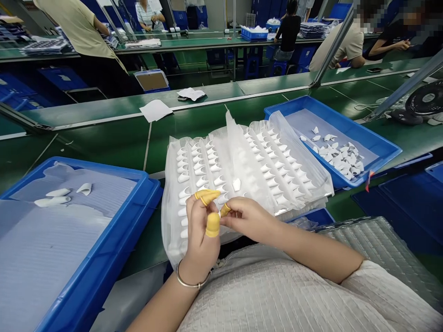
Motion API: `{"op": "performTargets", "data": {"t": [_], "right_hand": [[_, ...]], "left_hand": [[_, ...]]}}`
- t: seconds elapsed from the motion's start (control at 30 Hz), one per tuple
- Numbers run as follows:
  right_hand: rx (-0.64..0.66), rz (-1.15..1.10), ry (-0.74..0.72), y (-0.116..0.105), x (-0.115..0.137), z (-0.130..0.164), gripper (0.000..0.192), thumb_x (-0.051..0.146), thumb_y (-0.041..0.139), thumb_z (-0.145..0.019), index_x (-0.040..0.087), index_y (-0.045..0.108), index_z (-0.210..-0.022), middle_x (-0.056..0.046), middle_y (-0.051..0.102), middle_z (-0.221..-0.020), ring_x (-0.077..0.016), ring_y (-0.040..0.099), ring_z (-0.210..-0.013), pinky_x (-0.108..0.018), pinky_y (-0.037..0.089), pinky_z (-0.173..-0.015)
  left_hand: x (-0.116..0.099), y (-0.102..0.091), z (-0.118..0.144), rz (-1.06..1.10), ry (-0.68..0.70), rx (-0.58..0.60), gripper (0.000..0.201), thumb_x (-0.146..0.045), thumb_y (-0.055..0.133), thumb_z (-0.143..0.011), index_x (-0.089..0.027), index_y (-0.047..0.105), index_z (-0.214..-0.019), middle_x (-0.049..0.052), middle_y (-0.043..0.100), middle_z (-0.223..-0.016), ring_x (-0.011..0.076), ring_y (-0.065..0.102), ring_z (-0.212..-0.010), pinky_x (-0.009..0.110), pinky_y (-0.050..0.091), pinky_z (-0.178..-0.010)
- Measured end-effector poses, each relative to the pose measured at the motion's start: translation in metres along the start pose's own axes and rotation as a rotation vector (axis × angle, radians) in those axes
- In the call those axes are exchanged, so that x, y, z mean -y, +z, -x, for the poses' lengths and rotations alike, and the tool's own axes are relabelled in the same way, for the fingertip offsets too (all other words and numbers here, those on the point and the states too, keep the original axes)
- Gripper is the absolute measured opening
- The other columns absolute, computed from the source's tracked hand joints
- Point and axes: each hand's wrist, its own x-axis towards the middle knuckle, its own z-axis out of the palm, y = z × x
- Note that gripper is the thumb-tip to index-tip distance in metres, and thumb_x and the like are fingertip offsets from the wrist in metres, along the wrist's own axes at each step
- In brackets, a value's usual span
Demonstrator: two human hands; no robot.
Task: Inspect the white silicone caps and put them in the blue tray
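My left hand (200,235) wears yellow finger cots on its thumb and two fingers, and a silver bangle circles the wrist. Its fingers are curled and closed. Touching them from the right is my right hand (247,216), a yellow cot on one fingertip, its fingers pinched. A speck of white shows where the fingertips meet; whatever they hold is mostly hidden. Beneath and beyond both hands lies a translucent white tray (175,184) with rows of small white curved shell-like parts. One loose white part (236,185) rests on the thin sheet just past my fingers.
A blue bin (145,193) at left holds a few white parts (57,197) on liner sheets. At right, another blue bin (391,150) contains a heap of white parts (341,159). Paper (155,110) lies on the green bench. A black fan (425,101) stands far right; several people work beyond.
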Motion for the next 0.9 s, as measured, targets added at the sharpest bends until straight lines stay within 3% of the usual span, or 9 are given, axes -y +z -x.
{"op": "performTargets", "data": {"t": [0.1, 0.17, 0.23, 0.37, 0.47, 0.53, 0.63, 0.73, 0.9], "right_hand": [[0.019, -0.286, 0.093, 0.004, -0.008, -0.003, 0.024, 0.033, 0.068, -0.084, 0.018, 0.055, -0.071, 0.006, 0.044, -0.063, -0.0101, 0.041, -0.059, -0.025, 0.034, -0.055], [0.021, -0.356, 0.103, 0.001, -0.009, -0.003, 0.023, 0.033, 0.068, -0.083, 0.018, 0.055, -0.072, 0.005, 0.046, -0.066, -0.0104, 0.042, -0.061, -0.025, 0.035, -0.057], [-0.004, -0.372, 0.083, -0.004, -0.009, -0.003, 0.022, 0.035, 0.069, -0.082, 0.017, 0.058, -0.075, 0.004, 0.051, -0.070, -0.0114, 0.045, -0.065, -0.025, 0.038, -0.060], [-0.048, -0.376, 0.039, -0.017, -0.005, -0.001, 0.029, 0.045, 0.071, -0.082, 0.018, 0.060, -0.080, 0.001, 0.055, -0.076, -0.0136, 0.051, -0.071, -0.027, 0.043, -0.064], [0.033, -0.305, 0.003, -0.029, -0.002, -0.004, 0.032, 0.048, 0.067, -0.085, 0.017, 0.061, -0.083, 0.000, 0.058, -0.077, -0.0148, 0.055, -0.073, -0.028, 0.045, -0.068], [0.027, -0.117, -0.059, -0.038, -0.002, -0.010, 0.026, 0.042, 0.060, -0.093, 0.017, 0.063, -0.091, -0.002, 0.061, -0.085, -0.0162, 0.057, -0.078, -0.030, 0.046, -0.071], [-0.138, 0.478, -0.168, -0.051, -0.007, -0.025, 0.017, 0.022, 0.051, -0.098, 0.016, 0.066, -0.104, -0.007, 0.062, -0.095, -0.0205, 0.055, -0.088, -0.033, 0.043, -0.075], [-0.146, 1.000, -0.198, -0.056, -0.019, -0.039, 0.018, 0.013, 0.052, -0.096, 0.015, 0.070, -0.101, -0.010, 0.059, -0.094, -0.0244, 0.051, -0.089, -0.035, 0.038, -0.073], [-0.141, 1.192, -0.166, -0.057, -0.026, -0.043, 0.014, 0.016, 0.059, -0.093, 0.012, 0.069, -0.085, -0.014, 0.059, -0.092, -0.0285, 0.050, -0.091, -0.038, 0.036, -0.071]], "left_hand": [[0.003, -0.002, 0.004, -0.080, 0.180, 0.115, 0.038, -0.046, 0.044, -0.098, -0.032, 0.052, -0.133, 0.009, 0.046, -0.120, 0.0228, 0.049, -0.106, 0.041, 0.045, -0.097], [0.005, -0.005, 0.005, -0.093, 0.188, 0.184, 0.046, -0.045, 0.048, -0.097, -0.033, 0.044, -0.141, 0.010, 0.038, -0.138, 0.0256, 0.044, -0.122, 0.044, 0.043, -0.103], [0.008, -0.008, 0.004, -0.097, 0.130, 0.200, 0.054, -0.046, 0.055, -0.093, -0.033, 0.041, -0.143, 0.011, 0.037, -0.141, 0.0266, 0.043, -0.125, 0.045, 0.043, -0.104], [0.009, -0.016, -0.004, -0.090, -0.083, 0.252, 0.048, -0.042, 0.067, -0.085, -0.028, 0.059, -0.130, 0.008, 0.056, -0.112, 0.0218, 0.056, -0.096, 0.039, 0.050, -0.090], [0.007, -0.021, -0.008, 0.021, -0.224, 0.333, 0.036, -0.040, 0.069, -0.084, -0.024, 0.068, -0.116, 0.005, 0.062, -0.091, 0.0190, 0.057, -0.078, 0.032, 0.050, -0.073], [0.007, -0.021, -0.009, 0.074, -0.279, 0.311, 0.035, -0.039, 0.071, -0.082, -0.022, 0.068, -0.112, 0.003, 0.063, -0.084, 0.0170, 0.056, -0.072, 0.029, 0.047, -0.066], [0.007, -0.019, -0.008, 0.091, -0.322, 0.253, 0.035, -0.039, 0.074, -0.080, -0.020, 0.067, -0.109, 0.002, 0.062, -0.081, 0.0159, 0.056, -0.072, 0.027, 0.046, -0.066], [0.008, -0.017, -0.007, 0.105, -0.361, 0.260, 0.037, -0.038, 0.073, -0.080, -0.020, 0.065, -0.111, 0.002, 0.064, -0.086, 0.0158, 0.057, -0.075, 0.028, 0.047, -0.069], [0.007, -0.015, -0.006, 0.132, -0.407, 0.264, 0.038, -0.035, 0.074, -0.078, -0.020, 0.063, -0.111, 0.002, 0.064, -0.088, 0.0143, 0.057, -0.075, 0.028, 0.049, -0.072]]}}
